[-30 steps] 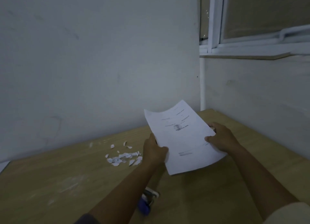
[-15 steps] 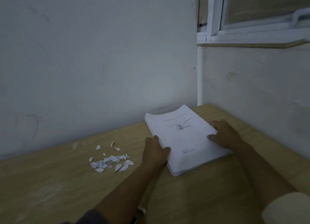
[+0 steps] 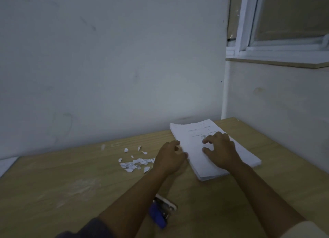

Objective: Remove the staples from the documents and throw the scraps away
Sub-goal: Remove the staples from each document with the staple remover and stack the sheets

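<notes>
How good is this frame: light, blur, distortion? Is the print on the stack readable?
Head view: dim, bluish light, no glare; window frame leans from the wide lens; print on the paper stack too soft to read; blue tool blurred; paper scraps distinct.

dim overall, cool grey-blue cast. window [image 3: 288, 15] far right dull, gives little light. faint soft shadow on wall [image 3: 114, 63] just behind paper stack [image 3: 195, 145]. left hand [image 3: 170, 157] slightly blurred; blue tool [image 3: 159, 215] near bottom soft. wide-angle bend in window frame lines.
</notes>
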